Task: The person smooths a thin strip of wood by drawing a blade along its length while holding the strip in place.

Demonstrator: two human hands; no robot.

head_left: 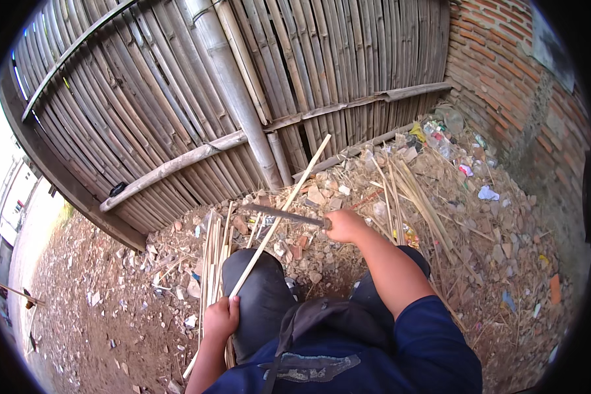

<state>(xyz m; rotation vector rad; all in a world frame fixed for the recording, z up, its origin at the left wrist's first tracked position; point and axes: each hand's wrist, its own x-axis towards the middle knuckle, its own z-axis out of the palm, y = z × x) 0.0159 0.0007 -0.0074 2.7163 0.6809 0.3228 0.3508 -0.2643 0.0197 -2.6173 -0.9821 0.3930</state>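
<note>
My left hand (221,318) is closed around a long pale bamboo strip (294,194), low down beside my left thigh. The strip slants up and away to the right, its far end near the bamboo wall, its lower end passing back under my forearm. In my right hand (345,226), closed on the handle, is a long dark-bladed knife (284,213) pointing left. Its blade crosses the strip in front of my knees; whether the two touch I cannot tell. A bundle of thin bamboo strips (211,257) lies beside my left leg. More strips (421,205) lie spread beyond my right knee.
Ahead rises a bamboo slat wall (157,85) with a thick pole (233,79). It meets a brick wall (499,72) on the right. Broken bricks, stones and litter (443,136) cover the dirt ground (105,322). A dark cap or bag (322,323) sits at my lap.
</note>
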